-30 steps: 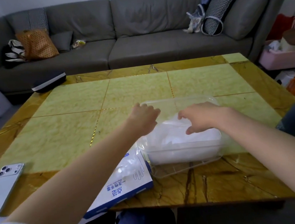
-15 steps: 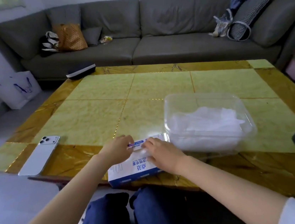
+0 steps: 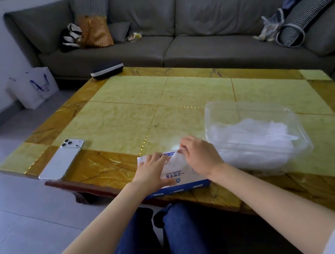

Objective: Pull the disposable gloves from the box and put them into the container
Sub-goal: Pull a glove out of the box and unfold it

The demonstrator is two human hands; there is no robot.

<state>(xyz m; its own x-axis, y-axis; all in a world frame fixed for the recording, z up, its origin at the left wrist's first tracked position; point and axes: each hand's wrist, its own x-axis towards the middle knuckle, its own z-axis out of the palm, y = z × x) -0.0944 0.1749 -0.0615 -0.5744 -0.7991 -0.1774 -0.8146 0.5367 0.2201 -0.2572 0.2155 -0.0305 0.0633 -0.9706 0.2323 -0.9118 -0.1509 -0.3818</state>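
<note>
Living room, grey sofa (image 3: 192, 28) behind a low table (image 3: 119, 120) with a yellow and brown stone top. Person seated at the near edge, knees under it. Box (image 3: 187, 180) lies flat at that edge, blue side facing the person. Left hand (image 3: 153, 173) rests flat on the box top, fingers straight, pressing down. Right hand (image 3: 199, 156) pinches a thin clear glove (image 3: 174, 162) between thumb and fingers; the glove rises out of the box opening, its lower part still inside. Clear container (image 3: 219, 112) stands just right of the box, lid off, holding a loose pile of gloves (image 3: 252, 137). White phone (image 3: 61, 161) lies face down to the left, well apart from the box.
</note>
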